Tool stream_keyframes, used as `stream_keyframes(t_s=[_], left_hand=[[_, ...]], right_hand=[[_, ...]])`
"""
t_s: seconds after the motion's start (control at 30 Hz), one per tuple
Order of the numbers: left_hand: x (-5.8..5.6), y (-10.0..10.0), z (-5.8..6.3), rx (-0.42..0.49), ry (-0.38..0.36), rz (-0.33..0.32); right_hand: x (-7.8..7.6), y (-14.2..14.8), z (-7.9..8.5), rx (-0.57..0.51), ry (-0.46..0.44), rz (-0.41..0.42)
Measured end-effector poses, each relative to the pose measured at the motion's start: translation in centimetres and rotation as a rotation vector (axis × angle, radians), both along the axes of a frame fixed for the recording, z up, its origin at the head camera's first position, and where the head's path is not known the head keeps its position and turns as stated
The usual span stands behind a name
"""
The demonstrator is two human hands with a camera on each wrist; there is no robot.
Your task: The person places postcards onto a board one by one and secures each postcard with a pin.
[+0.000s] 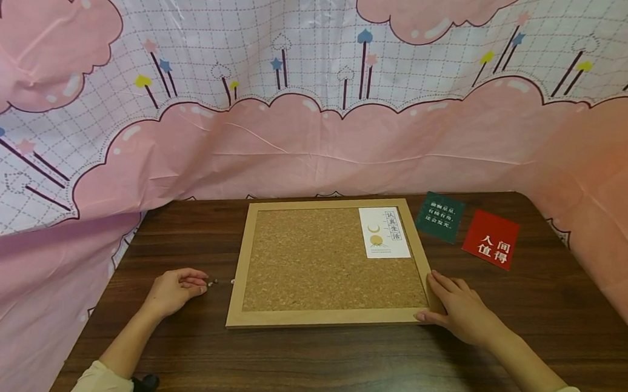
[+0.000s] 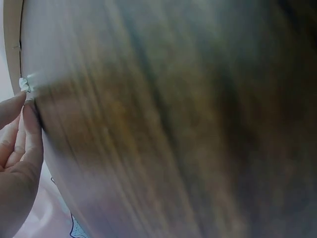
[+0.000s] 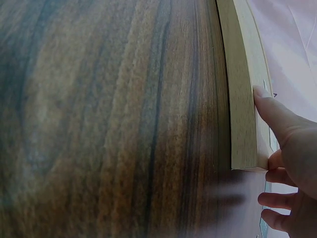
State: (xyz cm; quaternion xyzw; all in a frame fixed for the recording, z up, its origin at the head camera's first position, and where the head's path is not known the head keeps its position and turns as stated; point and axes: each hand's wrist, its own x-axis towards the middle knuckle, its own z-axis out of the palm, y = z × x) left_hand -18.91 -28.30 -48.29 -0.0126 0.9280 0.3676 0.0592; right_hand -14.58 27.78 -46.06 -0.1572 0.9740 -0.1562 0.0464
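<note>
A cork board (image 1: 309, 262) in a pale wooden frame lies on the table. My right hand (image 1: 461, 309) rests on its near right corner. In the right wrist view the thumb (image 3: 265, 101) lies along the frame (image 3: 242, 99), with the other fingers spread past the corner. Left of the board, my left hand (image 1: 173, 292) is low over the table, thumb and forefinger close together. Right at those fingertips is a small whitish piece (image 2: 25, 84), like a push pin. Another small white piece (image 1: 232, 281) sits against the frame's left edge. A white card (image 1: 382, 234) lies on the board's upper right.
Beyond the board's right side lie a green card (image 1: 441, 217) and a red card (image 1: 491, 239), both with white writing. The dark wood table (image 1: 302, 371) is backed by a pink and white patterned cloth (image 1: 318, 141) at its far edge and sides.
</note>
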Motion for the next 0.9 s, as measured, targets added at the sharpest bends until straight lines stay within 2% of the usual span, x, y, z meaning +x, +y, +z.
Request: stream_keyframes(t_s=[0.37, 0.63, 0.9], left_hand=[[-0.05, -0.08, -0.27, 0.051, -0.003, 0.021], [-0.3, -0.33, -0.68, 0.12, -0.021, 0.021], [-0.3, -0.2, -0.73, 0.123, -0.002, 0.009]], right_hand=[[0.07, 0.04, -0.03, -0.004, 0.006, 0.002], [0.1, 0.01, -0.04, -0.01, -0.004, -0.006], [0.07, 0.0, 0.01, -0.015, -0.001, -0.005]])
